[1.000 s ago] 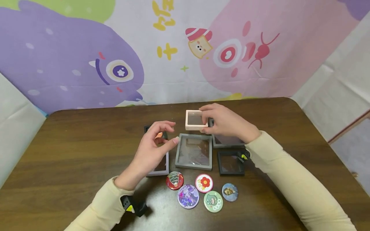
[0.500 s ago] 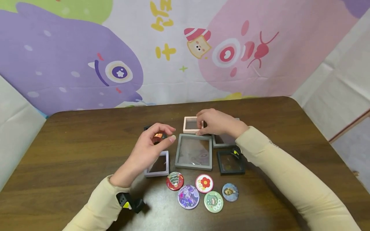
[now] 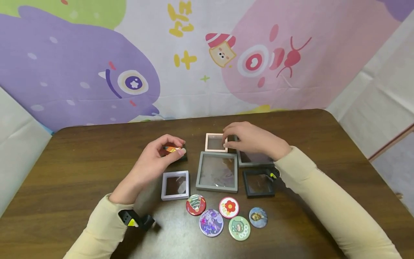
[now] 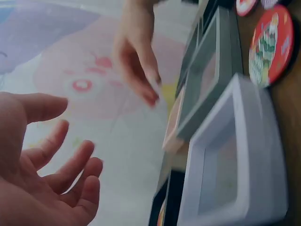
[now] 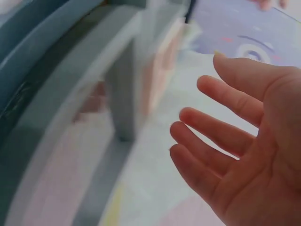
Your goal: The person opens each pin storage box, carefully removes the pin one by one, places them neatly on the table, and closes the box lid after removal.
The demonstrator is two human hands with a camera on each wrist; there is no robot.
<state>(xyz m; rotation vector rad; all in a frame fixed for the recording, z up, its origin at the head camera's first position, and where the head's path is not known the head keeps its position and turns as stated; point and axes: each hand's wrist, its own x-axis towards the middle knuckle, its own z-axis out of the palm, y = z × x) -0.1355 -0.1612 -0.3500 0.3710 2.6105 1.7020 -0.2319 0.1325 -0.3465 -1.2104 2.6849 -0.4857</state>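
Note:
A small pink display frame [image 3: 214,142] with a clear window lies flat at the back of the table, against the far edge of a large grey frame [image 3: 217,172]. My right hand [image 3: 255,139] hovers beside its right edge, fingers loosely bent; the right wrist view shows nothing in that hand [image 5: 249,136]. Farther left, my left hand [image 3: 149,160] is above a dark frame with an orange print [image 3: 172,149], partly hidden under the fingers. Its fingers are relaxed and hold nothing in the left wrist view. A lavender frame [image 3: 175,185] lies just nearer.
Another grey frame [image 3: 253,159] is partly covered by my right hand, with a black frame [image 3: 258,183] nearer. In front lie round badges: red with a tree [image 3: 196,204], flower [image 3: 229,207], purple [image 3: 211,223], green [image 3: 239,228] and blue [image 3: 258,217]. A printed cloth [image 3: 194,86] hangs behind.
My right hand has lowered the pink frame onto the table, let it go and drawn slightly right. My left hand has shifted left, uncovering the lavender frame.

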